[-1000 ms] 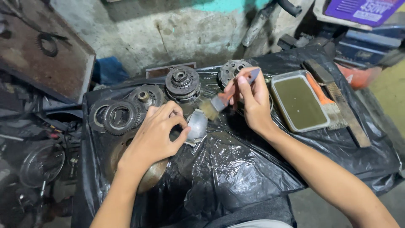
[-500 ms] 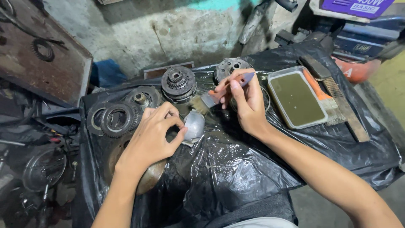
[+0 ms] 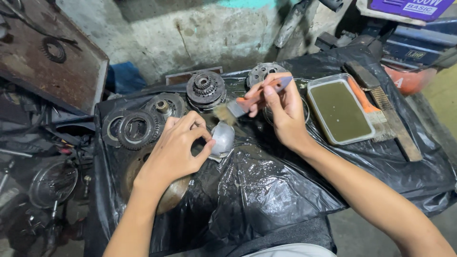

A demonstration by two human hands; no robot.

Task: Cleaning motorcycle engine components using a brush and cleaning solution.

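Observation:
My left hand grips a small rounded silver metal part on the black plastic sheet. My right hand holds a paintbrush with an orange and grey handle, its pale bristles pointing left just above the silver part. A rusty round disc lies under my left wrist.
Several greasy clutch and gear parts sit at the back of the sheet, with ring-shaped plates to the left. A rectangular tray of murky green liquid stands right, beside an orange-handled wire brush and a wooden stick. A rusty metal panel leans left.
My right hand has tilted the brush and brought its bristles down toward the silver part. My left hand has kept its grip in the same place.

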